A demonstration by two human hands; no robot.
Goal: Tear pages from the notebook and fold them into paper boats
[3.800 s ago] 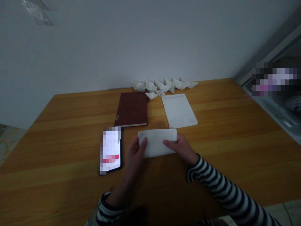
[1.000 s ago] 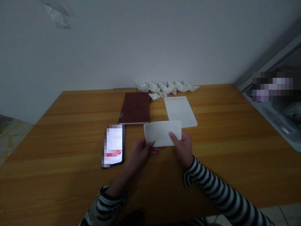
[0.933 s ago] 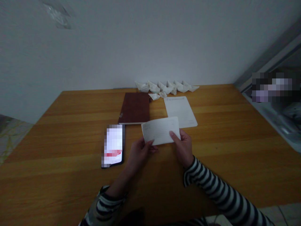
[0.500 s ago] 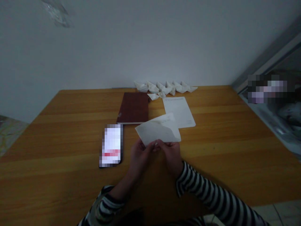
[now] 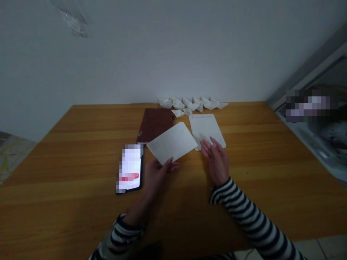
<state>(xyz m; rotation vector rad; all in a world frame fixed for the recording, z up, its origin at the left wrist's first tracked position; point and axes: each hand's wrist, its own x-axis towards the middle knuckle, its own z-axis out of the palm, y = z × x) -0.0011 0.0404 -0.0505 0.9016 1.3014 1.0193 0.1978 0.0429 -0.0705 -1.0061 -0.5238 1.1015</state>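
Note:
A white sheet of paper [image 5: 173, 142] is pinched at its lower edge by my left hand [image 5: 158, 175], thumb on top and fingers beneath. The sheet is tilted above the table and overlaps the view of a dark red notebook [image 5: 154, 124]. My right hand [image 5: 217, 160] is off the sheet, with its fingers stretched out and nothing in them. Its fingertips are over the lower edge of a second white sheet [image 5: 206, 126] that lies on the table.
Several folded white paper shapes [image 5: 192, 104] stand in a row along the wall at the table's back edge. A phone [image 5: 130, 169] with a lit, blurred screen lies left of my left hand. The wooden table [image 5: 271, 162] reaches to the wall.
My right hand has let go of the held sheet and moved right, its fingers opening out. The sheet, in my left hand alone, has turned and shifted a little left.

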